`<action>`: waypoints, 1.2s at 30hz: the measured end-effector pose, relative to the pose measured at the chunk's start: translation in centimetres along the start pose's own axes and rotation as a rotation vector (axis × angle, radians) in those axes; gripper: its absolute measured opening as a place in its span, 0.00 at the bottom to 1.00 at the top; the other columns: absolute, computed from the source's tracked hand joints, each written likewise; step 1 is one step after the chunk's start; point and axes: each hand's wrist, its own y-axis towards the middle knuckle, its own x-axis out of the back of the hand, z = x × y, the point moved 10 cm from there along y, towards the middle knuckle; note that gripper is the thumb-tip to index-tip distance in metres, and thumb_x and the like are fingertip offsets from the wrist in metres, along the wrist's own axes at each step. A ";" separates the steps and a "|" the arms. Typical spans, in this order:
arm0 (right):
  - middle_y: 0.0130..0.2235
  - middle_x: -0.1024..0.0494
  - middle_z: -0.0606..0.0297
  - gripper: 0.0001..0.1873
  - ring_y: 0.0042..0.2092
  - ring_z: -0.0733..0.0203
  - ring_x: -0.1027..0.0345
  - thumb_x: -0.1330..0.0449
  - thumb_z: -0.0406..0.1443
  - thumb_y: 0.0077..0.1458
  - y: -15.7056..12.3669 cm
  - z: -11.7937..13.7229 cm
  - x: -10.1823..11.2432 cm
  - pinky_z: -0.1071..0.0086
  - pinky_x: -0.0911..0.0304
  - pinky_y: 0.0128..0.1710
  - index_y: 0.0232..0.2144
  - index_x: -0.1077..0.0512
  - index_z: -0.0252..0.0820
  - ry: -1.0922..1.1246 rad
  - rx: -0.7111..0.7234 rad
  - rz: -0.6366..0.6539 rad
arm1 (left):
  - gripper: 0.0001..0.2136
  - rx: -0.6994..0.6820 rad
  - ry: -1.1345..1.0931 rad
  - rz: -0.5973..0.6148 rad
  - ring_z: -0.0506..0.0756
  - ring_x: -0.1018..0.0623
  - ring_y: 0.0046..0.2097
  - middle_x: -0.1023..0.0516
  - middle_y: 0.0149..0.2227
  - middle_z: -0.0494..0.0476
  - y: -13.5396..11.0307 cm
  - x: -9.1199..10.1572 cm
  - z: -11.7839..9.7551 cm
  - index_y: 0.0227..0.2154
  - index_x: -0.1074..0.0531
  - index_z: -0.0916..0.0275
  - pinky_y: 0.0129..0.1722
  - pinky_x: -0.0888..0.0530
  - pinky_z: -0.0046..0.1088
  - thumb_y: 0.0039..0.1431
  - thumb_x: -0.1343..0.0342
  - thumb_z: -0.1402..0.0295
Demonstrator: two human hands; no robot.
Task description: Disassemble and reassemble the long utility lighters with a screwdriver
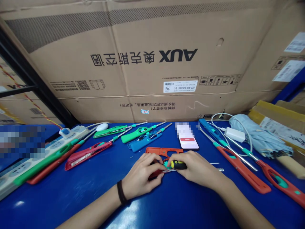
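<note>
My left hand, with a dark band at the wrist, is closed around an opened red gas lighter half. Teal inner parts and pale wires show between the fingertips of both hands. In my right hand is a screwdriver with a yellow-and-black handle, its yellow end pointing left towards the lighter. A thin metal rod and a metal tip stick out right of that hand. Just behind the hands lies a loose orange-red lighter shell.
Several long gas lighters lie around: opened green, blue and pink-red ones left, red ones right. A phone, power strip, white adapter and folded umbrella surround the blue table. A carton stands behind.
</note>
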 end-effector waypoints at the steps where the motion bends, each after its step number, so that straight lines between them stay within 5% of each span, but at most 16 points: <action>1: 0.33 0.21 0.67 0.13 0.35 0.60 0.29 0.44 0.26 0.50 0.0 0.0 0.0 0.74 0.45 0.32 0.34 0.26 0.48 -0.003 0.001 0.000 | 0.09 0.004 -0.005 0.004 0.54 0.29 0.44 0.29 0.43 0.55 0.0 0.0 0.1 0.40 0.27 0.57 0.46 0.34 0.33 0.57 0.48 0.73; 25: 0.29 0.23 0.71 0.12 0.30 0.65 0.32 0.44 0.26 0.50 0.3 -0.1 -0.4 0.76 0.50 0.27 0.32 0.27 0.48 -0.009 0.046 -0.002 | 0.08 0.034 -0.105 -0.042 0.52 0.26 0.42 0.27 0.41 0.55 -0.3 0.0 0.7 0.40 0.27 0.59 0.44 0.28 0.28 0.59 0.48 0.72; 36: 0.35 0.22 0.65 0.08 0.35 0.61 0.31 0.44 0.34 0.55 0.3 -1.7 0.8 0.71 0.40 0.36 0.37 0.26 0.42 0.218 0.010 -0.028 | 0.13 -0.063 0.180 0.014 0.56 0.27 0.44 0.29 0.44 0.59 -0.4 -0.5 -0.5 0.46 0.29 0.57 0.43 0.26 0.34 0.61 0.51 0.71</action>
